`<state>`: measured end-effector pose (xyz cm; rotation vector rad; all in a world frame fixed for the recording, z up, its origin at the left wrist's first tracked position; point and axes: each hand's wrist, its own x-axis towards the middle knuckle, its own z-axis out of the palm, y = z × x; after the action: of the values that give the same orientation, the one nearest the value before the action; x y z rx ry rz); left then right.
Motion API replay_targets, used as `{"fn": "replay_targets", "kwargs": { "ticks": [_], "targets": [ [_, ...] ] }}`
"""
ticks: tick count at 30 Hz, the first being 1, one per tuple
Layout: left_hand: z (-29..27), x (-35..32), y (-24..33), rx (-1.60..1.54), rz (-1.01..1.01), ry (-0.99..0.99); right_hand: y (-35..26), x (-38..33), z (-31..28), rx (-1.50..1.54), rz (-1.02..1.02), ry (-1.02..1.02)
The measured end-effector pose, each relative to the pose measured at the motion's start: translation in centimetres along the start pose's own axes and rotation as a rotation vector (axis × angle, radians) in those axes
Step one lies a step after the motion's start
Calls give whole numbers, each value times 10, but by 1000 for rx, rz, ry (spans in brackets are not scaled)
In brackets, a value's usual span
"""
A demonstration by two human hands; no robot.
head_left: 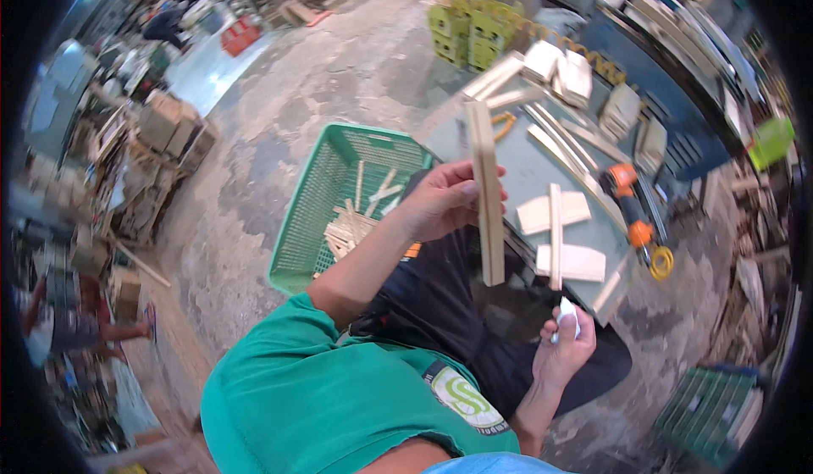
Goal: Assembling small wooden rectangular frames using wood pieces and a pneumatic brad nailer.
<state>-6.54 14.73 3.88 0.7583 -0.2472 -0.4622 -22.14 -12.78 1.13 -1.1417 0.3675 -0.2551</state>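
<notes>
The left hand [442, 199] is wrapped around a long, flat wooden stick [486, 193], with the fingers curled over its front edge. The stick stands almost straight up and down in the air, above the person's dark lap and just in front of the counter [542, 165]. The right hand [566, 345] is lower down, near the person's knee. It is closed around a small white thing [567, 313] that pokes out of the top of the fist; what that thing is cannot be told from here. The two hands are well apart. On the grey counter lie two pale flat wood pieces [569, 237] with a thin wooden strip [555, 235] set across them like a cross. Just beside them, to the right, lies an orange and black power tool [628, 203] with a yellow ring [661, 263] near its lower end. More long wooden strips [559, 135] lie farther back on the counter, and small stacks of pale wood blocks [559, 69] sit at the far side. On the floor to the person's left stands a green plastic basket [330, 194] with short bits of wood [351, 224] inside it. The person wears a green shirt [313, 389]. Yellow-green crates [470, 32] stand far back on the concrete floor [339, 76].
</notes>
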Motion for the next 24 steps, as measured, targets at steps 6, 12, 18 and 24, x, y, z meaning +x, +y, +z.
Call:
{"fn": "replay_targets", "kwargs": {
  "ticks": [6, 12, 18, 24],
  "targets": [
    [12, -5, -18, -16, -44, -96, -25, 12, 29, 45, -89, -72],
    [35, -8, -36, 539, 29, -41, -44, 20, 64, 94, -144, -162],
    [51, -21, -17, 484, 126, -55, -37, 18, 61, 117, -87, -166],
    [50, -31, 1, 326, 106, -50, -24, 21, 58, 75, -36, -70]
  ]
}}
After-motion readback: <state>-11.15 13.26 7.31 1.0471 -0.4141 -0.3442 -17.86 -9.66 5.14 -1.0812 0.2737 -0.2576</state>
